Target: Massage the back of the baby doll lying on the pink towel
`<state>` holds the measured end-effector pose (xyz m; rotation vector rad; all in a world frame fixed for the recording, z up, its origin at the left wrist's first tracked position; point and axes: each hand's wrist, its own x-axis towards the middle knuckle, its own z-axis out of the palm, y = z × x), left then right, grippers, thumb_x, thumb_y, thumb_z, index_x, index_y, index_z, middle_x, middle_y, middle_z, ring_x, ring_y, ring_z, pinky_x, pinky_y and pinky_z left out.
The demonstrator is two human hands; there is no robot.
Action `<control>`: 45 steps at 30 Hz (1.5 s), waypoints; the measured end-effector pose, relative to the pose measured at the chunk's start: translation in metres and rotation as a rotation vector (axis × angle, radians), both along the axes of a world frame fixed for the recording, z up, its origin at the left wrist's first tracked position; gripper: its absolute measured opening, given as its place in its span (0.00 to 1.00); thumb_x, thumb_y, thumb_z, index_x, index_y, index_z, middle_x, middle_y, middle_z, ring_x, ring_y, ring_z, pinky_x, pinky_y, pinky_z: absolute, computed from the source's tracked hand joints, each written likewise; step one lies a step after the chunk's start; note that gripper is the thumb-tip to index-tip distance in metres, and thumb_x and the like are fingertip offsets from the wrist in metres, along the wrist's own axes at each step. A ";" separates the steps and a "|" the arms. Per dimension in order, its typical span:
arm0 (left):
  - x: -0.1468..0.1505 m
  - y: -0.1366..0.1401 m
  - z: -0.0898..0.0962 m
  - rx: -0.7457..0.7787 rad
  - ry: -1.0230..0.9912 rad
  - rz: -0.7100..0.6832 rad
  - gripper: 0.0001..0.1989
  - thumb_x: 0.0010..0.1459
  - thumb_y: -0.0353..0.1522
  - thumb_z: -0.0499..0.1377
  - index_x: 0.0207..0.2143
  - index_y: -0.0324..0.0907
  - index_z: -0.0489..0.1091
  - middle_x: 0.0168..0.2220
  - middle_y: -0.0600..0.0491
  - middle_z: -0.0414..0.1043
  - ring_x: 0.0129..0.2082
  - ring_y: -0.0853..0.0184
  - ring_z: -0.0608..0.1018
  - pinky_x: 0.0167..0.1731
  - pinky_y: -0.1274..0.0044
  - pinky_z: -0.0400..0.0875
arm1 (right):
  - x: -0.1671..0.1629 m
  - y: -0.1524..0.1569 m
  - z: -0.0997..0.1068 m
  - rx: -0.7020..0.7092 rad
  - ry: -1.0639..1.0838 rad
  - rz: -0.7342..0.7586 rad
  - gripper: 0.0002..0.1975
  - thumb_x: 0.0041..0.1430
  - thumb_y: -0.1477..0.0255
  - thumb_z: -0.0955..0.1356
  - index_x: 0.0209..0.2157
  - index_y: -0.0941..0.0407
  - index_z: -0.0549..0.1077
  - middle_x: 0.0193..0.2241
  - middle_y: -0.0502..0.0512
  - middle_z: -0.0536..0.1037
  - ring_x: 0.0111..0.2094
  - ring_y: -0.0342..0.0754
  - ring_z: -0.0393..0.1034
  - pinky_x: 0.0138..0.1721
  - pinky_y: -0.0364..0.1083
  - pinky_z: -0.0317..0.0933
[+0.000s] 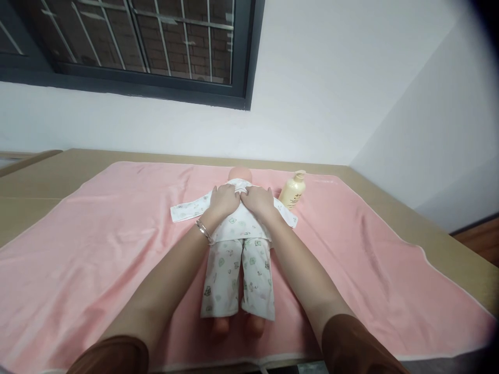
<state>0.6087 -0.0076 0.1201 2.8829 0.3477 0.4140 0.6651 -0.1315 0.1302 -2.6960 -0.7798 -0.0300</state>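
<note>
Head view; doll [242, 228], upper torso [241, 212] under left hand [226, 199], right hand [258, 200]

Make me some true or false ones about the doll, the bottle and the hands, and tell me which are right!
1. The left hand and the right hand are on the doll. True.
2. The bottle is on the blanket. True.
3. The bottle is nearer the left hand. False: it is nearer the right hand.
4. The blanket is green. False: it is pink.
5. A bracelet is on the left wrist. True.
6. The doll hangs in the air. False: it lies on the blanket.
</note>
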 end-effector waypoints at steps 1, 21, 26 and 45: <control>0.001 0.003 -0.002 -0.039 0.015 0.007 0.21 0.67 0.35 0.47 0.54 0.36 0.72 0.60 0.40 0.72 0.61 0.51 0.72 0.66 0.54 0.54 | 0.005 -0.002 -0.003 0.016 0.025 0.000 0.22 0.68 0.60 0.59 0.51 0.56 0.77 0.53 0.63 0.79 0.57 0.62 0.69 0.66 0.68 0.41; 0.001 0.016 -0.011 -0.196 0.079 -0.002 0.28 0.68 0.44 0.43 0.66 0.46 0.60 0.70 0.45 0.59 0.70 0.52 0.61 0.68 0.44 0.41 | 0.014 -0.003 -0.018 0.066 0.061 0.014 0.29 0.68 0.55 0.57 0.63 0.54 0.68 0.61 0.62 0.72 0.63 0.63 0.63 0.66 0.70 0.37; 0.001 0.016 -0.016 -0.158 0.037 -0.027 0.26 0.70 0.40 0.43 0.65 0.41 0.61 0.70 0.42 0.59 0.70 0.54 0.60 0.68 0.48 0.42 | 0.016 -0.002 -0.020 0.038 0.016 0.037 0.27 0.70 0.57 0.56 0.60 0.57 0.69 0.61 0.65 0.71 0.62 0.63 0.63 0.63 0.65 0.49; 0.000 0.005 -0.012 -0.037 -0.032 -0.020 0.24 0.68 0.35 0.47 0.64 0.38 0.65 0.66 0.41 0.65 0.66 0.54 0.66 0.69 0.54 0.48 | 0.009 -0.001 -0.004 0.026 0.042 0.045 0.20 0.70 0.65 0.59 0.53 0.57 0.75 0.53 0.63 0.78 0.53 0.58 0.72 0.51 0.50 0.62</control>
